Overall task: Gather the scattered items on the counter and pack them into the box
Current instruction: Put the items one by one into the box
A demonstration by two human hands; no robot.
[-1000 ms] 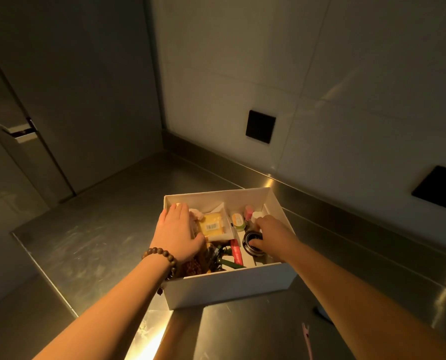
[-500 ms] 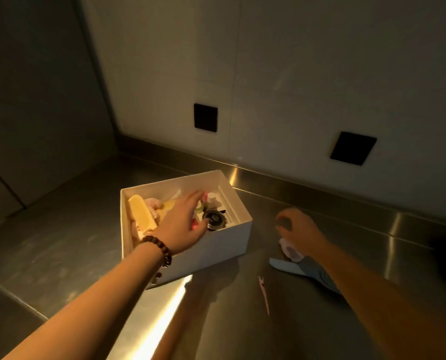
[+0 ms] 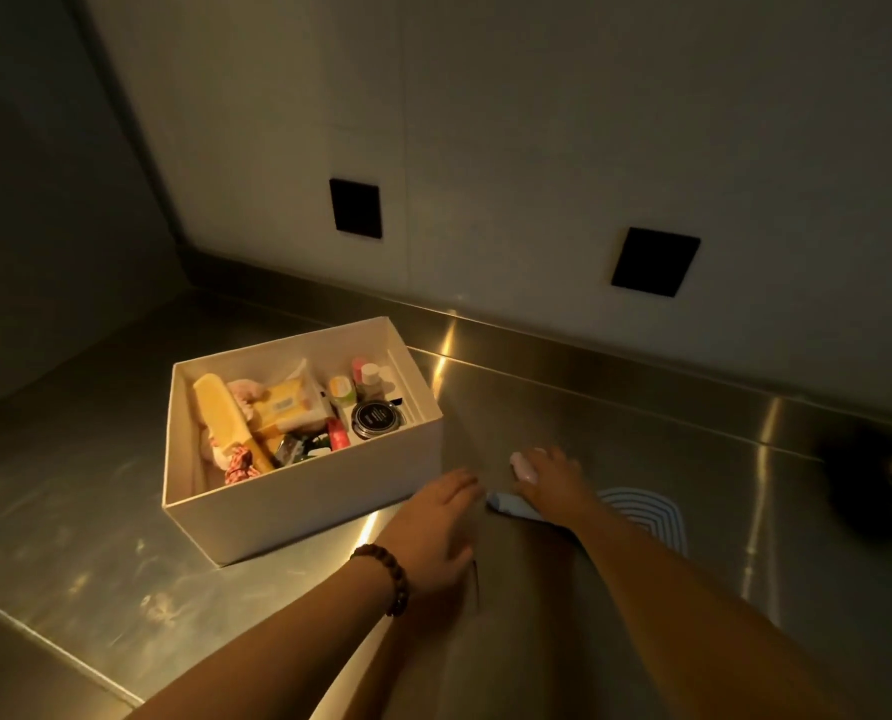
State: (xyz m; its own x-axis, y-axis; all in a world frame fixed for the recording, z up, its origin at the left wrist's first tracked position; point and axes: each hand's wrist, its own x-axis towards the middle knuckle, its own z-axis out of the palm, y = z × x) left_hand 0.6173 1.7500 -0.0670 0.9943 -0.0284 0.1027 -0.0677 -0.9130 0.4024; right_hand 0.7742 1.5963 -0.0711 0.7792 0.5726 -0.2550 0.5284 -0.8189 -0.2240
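The box [image 3: 303,504] is plain white, glowing warm in the dim amber light. Inside it: a pale yellow comb [image 3: 223,413], a yellow packet [image 3: 285,407] with a small grey label, something fluffy and pink [image 3: 246,391], a red-and-white patterned scrunchie [image 3: 238,467], a red tube [image 3: 337,434], and a black round tin [image 3: 376,417] with pale lettering on its lid. The left hand [image 3: 433,532] wears a dark brown beaded bracelet [image 3: 389,576]. Under the right hand's [image 3: 550,475] fingers sits something pale pink [image 3: 524,467]; just behind its wrist lies a light blue mat [image 3: 651,517] ringed with white concentric lines. The counter [image 3: 95,511] is brushed silver steel; two black squares [image 3: 355,207] mark the off-white wall.
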